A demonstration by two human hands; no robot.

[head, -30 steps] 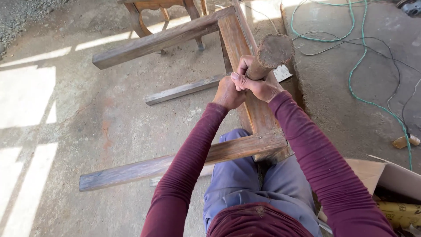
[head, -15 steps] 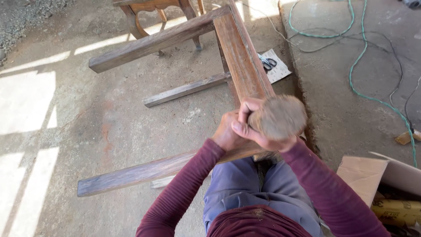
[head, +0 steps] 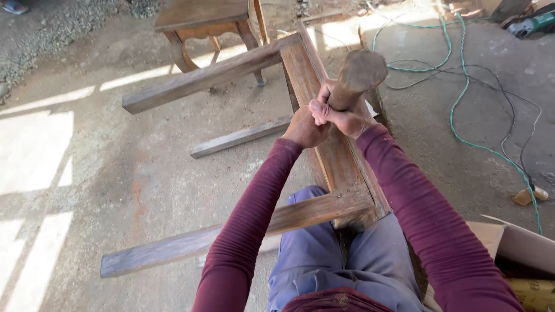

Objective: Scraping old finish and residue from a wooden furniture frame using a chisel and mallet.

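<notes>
Nearest the camera, the person's blue-grey trousers (head: 341, 266) and two dark red ribbed sleeves fill the lower frame. At the bottom right, an open brown cardboard box (head: 523, 248) is cut off by the edge; something yellowish lies in it, too cropped to make out.

Between the knees rests the near corner of a weathered brown wooden frame (head: 341, 173), a broad top board running away from the person with two long legs (head: 191, 242) jutting out to the left, its surface streaked and worn pale in places. Both hands are raised over this board. The right hand (head: 347, 112) is closed tight around a worn brown wooden mallet (head: 358, 75) with a rounded, blurred head, held above the board's middle. The left hand (head: 305, 128) is curled shut just beside and under the right, pressed against it; whether it grips the handle itself cannot be told.

A pale sheet peeks out behind the right hand, mostly hidden. Farther off, a green cord (head: 462, 110) and a thin dark cable loop across the concrete floor (head: 115, 173). A small brown wooden table (head: 202, 17) stands at the top, cut off, and a green power tool (head: 532, 23) lies in the far right corner.
</notes>
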